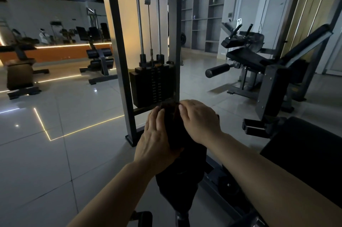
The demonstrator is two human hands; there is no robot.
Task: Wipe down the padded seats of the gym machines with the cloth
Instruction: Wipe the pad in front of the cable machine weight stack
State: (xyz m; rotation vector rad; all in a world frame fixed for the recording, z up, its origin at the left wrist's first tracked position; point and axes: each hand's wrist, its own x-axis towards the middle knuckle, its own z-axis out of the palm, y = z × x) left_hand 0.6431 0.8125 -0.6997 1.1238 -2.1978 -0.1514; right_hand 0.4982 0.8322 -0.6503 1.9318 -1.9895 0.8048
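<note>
A dark cloth (pixel 174 127) is bunched between my two hands, in front of the weight-stack machine. My left hand (pixel 155 140) holds the cloth from the left side with fingers pointing up along it. My right hand (pixel 198 121) curls over the cloth's top right edge. Below the hands, a narrow black padded seat (pixel 177 186) runs down toward me. Its top end is hidden behind the cloth and my hands. A wider black pad (pixel 311 154) lies to the right.
The weight stack (pixel 153 86) stands in its grey steel frame (pixel 118 56) just beyond my hands. A leg machine (pixel 259 60) stands at the right, benches (pixel 100 60) at the left. Glossy tiled floor (pixel 55 143) spreads to the left.
</note>
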